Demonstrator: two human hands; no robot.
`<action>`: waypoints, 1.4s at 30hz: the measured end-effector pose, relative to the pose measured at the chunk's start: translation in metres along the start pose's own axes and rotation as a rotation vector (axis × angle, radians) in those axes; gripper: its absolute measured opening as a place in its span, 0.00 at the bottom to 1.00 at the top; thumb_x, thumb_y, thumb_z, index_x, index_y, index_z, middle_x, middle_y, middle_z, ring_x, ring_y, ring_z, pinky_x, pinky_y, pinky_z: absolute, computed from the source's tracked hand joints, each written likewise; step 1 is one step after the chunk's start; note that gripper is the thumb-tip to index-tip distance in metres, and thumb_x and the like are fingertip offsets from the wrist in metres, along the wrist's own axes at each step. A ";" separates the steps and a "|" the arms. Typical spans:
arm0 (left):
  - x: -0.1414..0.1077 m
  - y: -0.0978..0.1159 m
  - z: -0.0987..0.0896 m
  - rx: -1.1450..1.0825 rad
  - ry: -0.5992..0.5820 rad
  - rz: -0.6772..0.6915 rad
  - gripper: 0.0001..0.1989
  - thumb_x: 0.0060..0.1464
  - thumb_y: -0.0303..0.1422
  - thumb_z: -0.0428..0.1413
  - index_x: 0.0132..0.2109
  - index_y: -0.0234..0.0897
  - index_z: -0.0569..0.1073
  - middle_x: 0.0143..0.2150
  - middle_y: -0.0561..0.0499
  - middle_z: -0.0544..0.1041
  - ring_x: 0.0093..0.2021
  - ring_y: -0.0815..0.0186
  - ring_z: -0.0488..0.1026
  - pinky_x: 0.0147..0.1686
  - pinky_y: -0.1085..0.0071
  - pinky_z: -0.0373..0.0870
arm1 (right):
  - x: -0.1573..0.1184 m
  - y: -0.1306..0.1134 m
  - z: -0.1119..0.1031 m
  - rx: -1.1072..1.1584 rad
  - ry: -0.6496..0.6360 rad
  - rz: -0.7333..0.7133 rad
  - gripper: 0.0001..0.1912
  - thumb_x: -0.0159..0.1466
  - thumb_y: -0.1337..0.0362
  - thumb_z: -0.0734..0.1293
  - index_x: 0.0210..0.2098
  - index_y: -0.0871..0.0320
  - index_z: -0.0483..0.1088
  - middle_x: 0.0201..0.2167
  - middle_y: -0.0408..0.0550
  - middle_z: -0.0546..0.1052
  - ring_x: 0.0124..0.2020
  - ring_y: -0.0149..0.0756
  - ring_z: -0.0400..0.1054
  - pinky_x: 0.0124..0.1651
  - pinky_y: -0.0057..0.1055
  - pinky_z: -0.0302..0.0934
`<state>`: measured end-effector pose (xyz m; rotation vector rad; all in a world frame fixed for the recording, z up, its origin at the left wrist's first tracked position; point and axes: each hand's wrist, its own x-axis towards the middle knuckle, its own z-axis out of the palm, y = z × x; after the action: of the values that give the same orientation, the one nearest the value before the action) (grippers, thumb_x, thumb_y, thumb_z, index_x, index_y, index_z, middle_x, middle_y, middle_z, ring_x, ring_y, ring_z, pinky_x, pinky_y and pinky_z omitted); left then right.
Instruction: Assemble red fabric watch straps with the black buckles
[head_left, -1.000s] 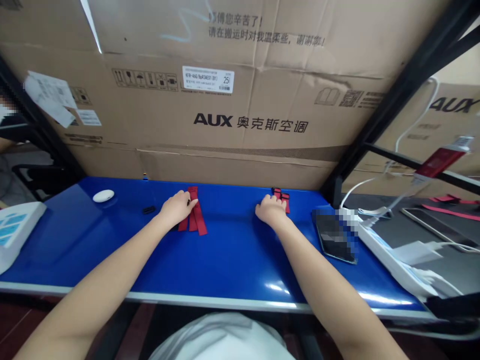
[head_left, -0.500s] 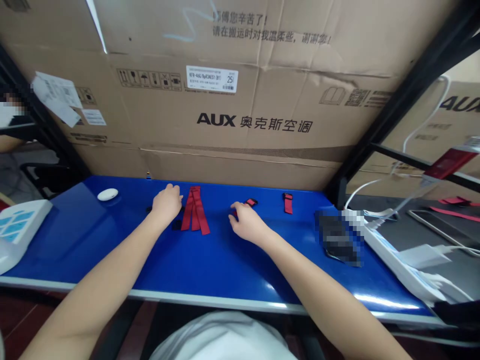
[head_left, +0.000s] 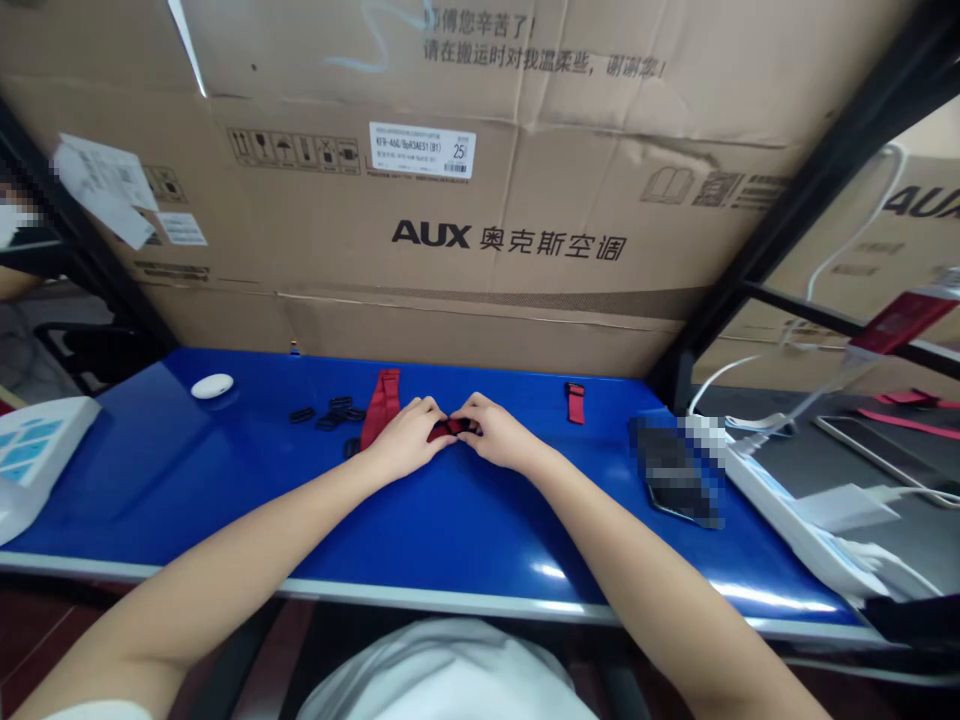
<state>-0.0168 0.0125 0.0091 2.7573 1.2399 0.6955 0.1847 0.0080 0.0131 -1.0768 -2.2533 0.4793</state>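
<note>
My left hand point(head_left: 409, 440) and my right hand point(head_left: 496, 432) meet over the middle of the blue table, fingertips pinched close together. Between them is a short red strap point(head_left: 441, 431) with a dark buckle part by the right fingers; the fingers cover most of it. Just behind my left hand lie several flat red straps point(head_left: 384, 398), partly hidden by that hand. Left of these sits a loose group of small black buckles point(head_left: 337, 411). Off to the right, a separate red strap with a black buckle point(head_left: 575, 405) lies flat.
A large cardboard box point(head_left: 450, 300) stands along the back edge. At the left are a white oval object point(head_left: 212, 386) and a white device with blue panels point(head_left: 37, 460). A blurred black object point(head_left: 675, 470) and a white power strip point(head_left: 780, 500) with cables lie right.
My left hand has moved right, from the black buckles to my right hand, uncovering the buckles. My right hand has stayed nearly in place, and both now hold the strap piece.
</note>
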 end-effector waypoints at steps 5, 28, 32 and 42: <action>0.004 -0.002 -0.002 -0.088 -0.013 0.042 0.13 0.56 0.39 0.58 0.45 0.36 0.75 0.42 0.46 0.73 0.44 0.58 0.70 0.49 0.60 0.67 | 0.001 -0.002 0.000 0.143 0.008 0.144 0.07 0.58 0.71 0.67 0.37 0.60 0.70 0.32 0.43 0.68 0.26 0.28 0.65 0.33 0.28 0.61; 0.001 0.009 -0.022 -0.053 -0.003 0.103 0.15 0.56 0.41 0.58 0.48 0.40 0.74 0.46 0.47 0.78 0.46 0.58 0.73 0.47 0.65 0.68 | 0.001 -0.014 -0.032 0.168 -0.013 0.079 0.06 0.59 0.63 0.67 0.28 0.58 0.73 0.34 0.44 0.67 0.42 0.36 0.61 0.55 0.39 0.51; 0.002 0.013 -0.025 -0.156 0.010 0.093 0.15 0.56 0.40 0.59 0.48 0.39 0.74 0.45 0.47 0.77 0.46 0.59 0.74 0.47 0.65 0.68 | -0.001 -0.014 -0.035 0.537 -0.054 0.067 0.09 0.57 0.60 0.69 0.25 0.59 0.70 0.32 0.43 0.66 0.34 0.32 0.61 0.43 0.32 0.56; 0.000 0.012 -0.029 -0.519 0.003 0.003 0.18 0.54 0.43 0.60 0.47 0.37 0.75 0.46 0.46 0.78 0.46 0.60 0.74 0.51 0.63 0.69 | -0.003 -0.007 -0.036 1.059 0.063 0.202 0.14 0.52 0.55 0.72 0.25 0.57 0.67 0.27 0.43 0.71 0.29 0.32 0.65 0.38 0.32 0.61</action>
<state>-0.0206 0.0007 0.0379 2.3305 0.8931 0.8741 0.2048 0.0039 0.0433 -0.7004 -1.4438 1.4670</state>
